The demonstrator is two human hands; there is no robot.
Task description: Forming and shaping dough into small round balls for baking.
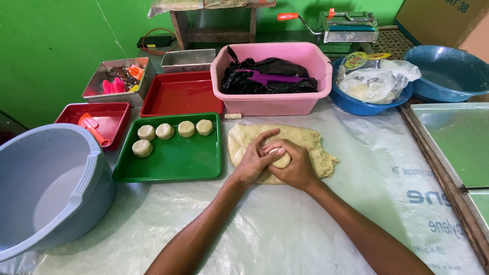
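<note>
Both hands, left hand [253, 162] and right hand [295, 168], cupped closed around dough ball [279, 158] over dough slab [305, 145]; uneven squeeze likely to crack or misshape it versus balls on green tray [173, 165].

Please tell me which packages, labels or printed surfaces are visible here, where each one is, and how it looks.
Cardboard box: top right corner, brown, dark print.
Round lid label: in the blue basin, yellow and green.
Clear plastic bag: same basin, crumpled, pale contents.
Plastic table sheet: translucent, blue print at right.
</note>
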